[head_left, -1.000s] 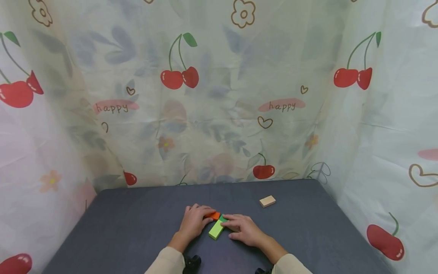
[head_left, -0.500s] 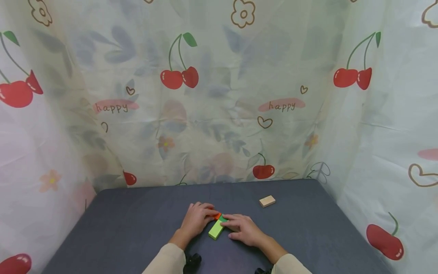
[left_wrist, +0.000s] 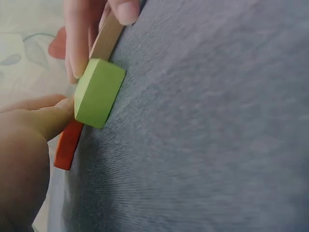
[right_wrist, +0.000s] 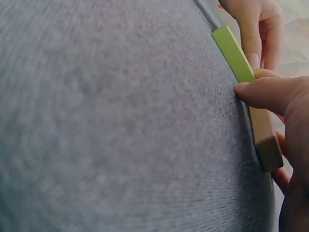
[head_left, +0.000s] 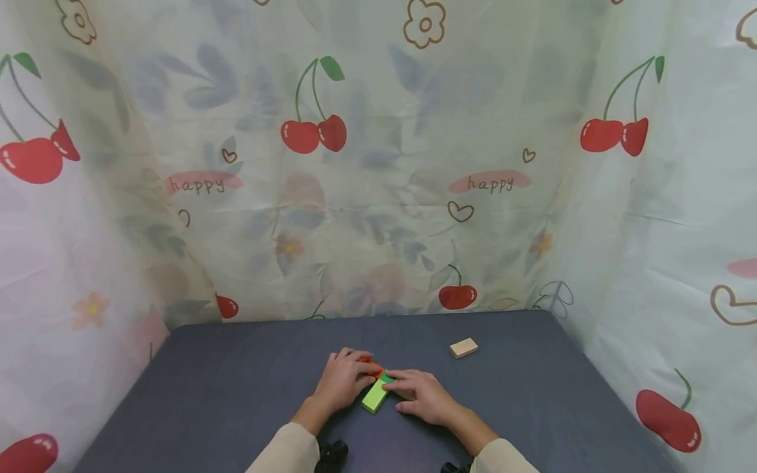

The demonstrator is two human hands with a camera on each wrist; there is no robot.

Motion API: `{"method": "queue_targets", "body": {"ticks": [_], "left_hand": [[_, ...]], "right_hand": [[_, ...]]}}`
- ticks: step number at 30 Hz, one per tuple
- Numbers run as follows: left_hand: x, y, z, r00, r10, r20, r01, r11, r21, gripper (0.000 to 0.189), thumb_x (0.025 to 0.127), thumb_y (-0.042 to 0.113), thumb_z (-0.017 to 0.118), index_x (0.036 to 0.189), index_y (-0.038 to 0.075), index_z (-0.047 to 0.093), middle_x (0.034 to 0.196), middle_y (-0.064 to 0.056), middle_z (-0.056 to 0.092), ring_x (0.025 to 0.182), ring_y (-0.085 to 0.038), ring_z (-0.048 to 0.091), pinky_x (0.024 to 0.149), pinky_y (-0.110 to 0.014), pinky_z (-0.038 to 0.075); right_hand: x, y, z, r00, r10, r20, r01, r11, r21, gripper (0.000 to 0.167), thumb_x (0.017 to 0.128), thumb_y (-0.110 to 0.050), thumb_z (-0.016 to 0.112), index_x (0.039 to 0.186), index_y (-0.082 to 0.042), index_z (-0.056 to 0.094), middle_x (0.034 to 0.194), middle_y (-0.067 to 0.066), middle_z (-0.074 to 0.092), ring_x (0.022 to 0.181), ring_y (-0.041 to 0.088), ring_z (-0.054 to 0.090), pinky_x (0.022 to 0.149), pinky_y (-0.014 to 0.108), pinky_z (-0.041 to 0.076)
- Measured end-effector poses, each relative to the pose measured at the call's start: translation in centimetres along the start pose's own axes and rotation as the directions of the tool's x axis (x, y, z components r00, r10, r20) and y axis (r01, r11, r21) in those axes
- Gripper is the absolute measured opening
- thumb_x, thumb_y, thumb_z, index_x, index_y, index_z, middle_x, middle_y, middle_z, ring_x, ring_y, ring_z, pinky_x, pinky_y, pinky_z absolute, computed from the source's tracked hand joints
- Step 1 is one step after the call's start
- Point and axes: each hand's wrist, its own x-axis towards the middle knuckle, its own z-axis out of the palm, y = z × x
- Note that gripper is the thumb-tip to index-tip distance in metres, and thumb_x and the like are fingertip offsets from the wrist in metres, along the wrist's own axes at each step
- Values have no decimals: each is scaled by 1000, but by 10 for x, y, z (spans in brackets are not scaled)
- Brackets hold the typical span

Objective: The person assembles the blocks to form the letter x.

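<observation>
A light green block (head_left: 375, 397) lies on the dark table between the two hands. Against its far end sits a darker green block (head_left: 387, 376), partly under the right fingertips. My left hand (head_left: 342, 381) holds an orange block (head_left: 378, 373) between thumb and fingers; its end sticks out past the thumb in the left wrist view. My right hand (head_left: 422, 397) grips a plain wooden block (right_wrist: 264, 135), with the thumb along its near side and fingers behind. In the head view that wooden block is mostly hidden under the hand.
Another plain wooden block (head_left: 464, 347) lies alone toward the back right of the table (head_left: 248, 368). A printed curtain (head_left: 378, 164) surrounds the table's back and sides. Black straps with small devices (head_left: 333, 453) sit at the wrists.
My left hand has shifted slightly forward and right with the orange block, which now sits closer to the darker green one. The right hand and the light green block have stayed in place.
</observation>
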Motion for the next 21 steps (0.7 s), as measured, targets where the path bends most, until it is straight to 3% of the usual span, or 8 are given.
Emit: {"method": "queue_targets", "body": {"ticks": [7,14,21], "left_hand": [[-9,3,-1,999,-54,7,54,996,-74,27,92,40,66,116,30,73,129,4,60,113,-22,51,85,-47,37],[-14,7,-3,999,-29,33,32,994,-109,29,92,40,66,119,32,70,129,2,60,116,-24,49,90,-51,35],[-16,9,-3,999,-15,29,18,996,-85,31,91,42,66,121,32,70,128,5,60,119,-23,48,94,-52,33]], "right_hand": [[3,-3,-1,1000,1,-5,-2,999,-38,37,92,-20,68,128,-22,66,140,4,53,127,29,48,96,63,32],[9,-9,-6,1000,4,-11,-6,991,-134,29,92,-22,67,120,-24,71,133,1,58,124,24,50,96,58,34],[18,-13,-7,998,-45,-42,36,981,-191,19,91,-18,68,107,-21,76,122,1,64,115,22,53,93,55,37]]}}
